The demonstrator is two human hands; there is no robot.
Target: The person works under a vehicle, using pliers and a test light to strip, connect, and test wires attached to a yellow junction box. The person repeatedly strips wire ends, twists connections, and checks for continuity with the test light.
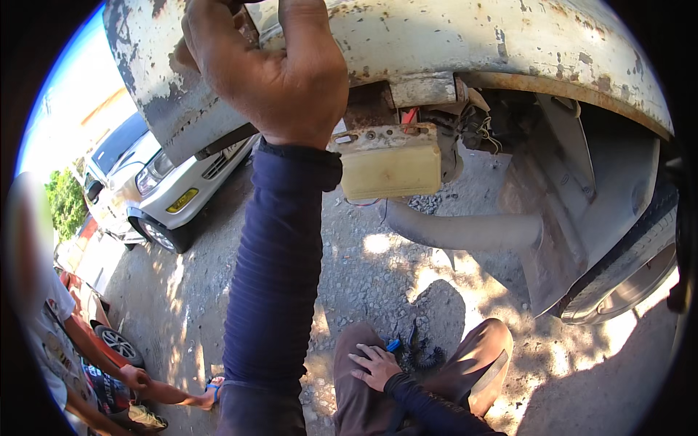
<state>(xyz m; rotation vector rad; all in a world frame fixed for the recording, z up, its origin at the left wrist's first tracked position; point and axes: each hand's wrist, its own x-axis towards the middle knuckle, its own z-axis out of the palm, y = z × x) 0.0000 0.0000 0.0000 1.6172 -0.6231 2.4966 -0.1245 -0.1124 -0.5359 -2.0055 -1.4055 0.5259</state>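
Note:
My left hand (273, 69) is raised at the top, closed, against the weathered, rust-spotted cream body panel (451, 40) of a vehicle. Its fingertips run past the upper edge, so what they grip is hidden. A dark blue sleeve covers that arm. Just below and right of the wrist, a yellowish rectangular box (390, 168) hangs under the panel on a rusty mount, with a bit of red and loose wires (486, 129) beside it. Low in the view, my right hand (374, 367) lies on my left knee with fingers spread, holding nothing.
A grey pipe (465, 229) curves beneath the panel toward a wheel (625, 276) at right. Between my knees lie a black coiled cable (422, 356) and something blue (393, 344) on gravel. A person (73, 341) is at left, near a white car (171, 174) and a red car (94, 312).

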